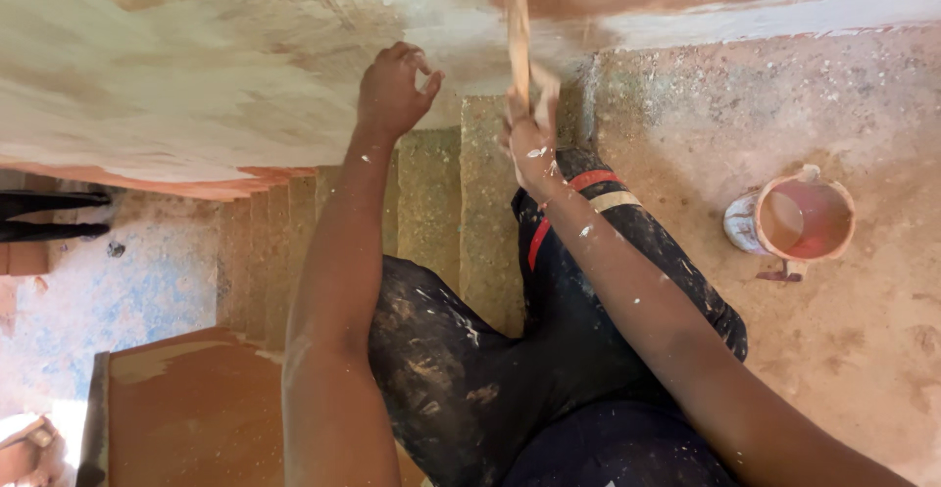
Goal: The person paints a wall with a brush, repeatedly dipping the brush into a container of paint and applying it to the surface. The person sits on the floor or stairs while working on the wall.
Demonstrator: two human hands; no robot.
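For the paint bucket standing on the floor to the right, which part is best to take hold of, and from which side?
Probably by the rim of the paint bucket, from above. It stands upright and open, with pinkish paint inside, so a straight lift would keep it level. Small lugs show at the rim, but no bail handle is clearly visible.

The stick (pixel 518 31) in my right hand (pixel 529 134) runs off the top edge, its end unseen. My fingers hide its lower end.

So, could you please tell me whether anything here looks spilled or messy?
Yes: pale splatter flecks the dark trousers and both forearms, and the floor around the paint bucket is dusty and speckled. The bucket itself stands upright, unspilled.
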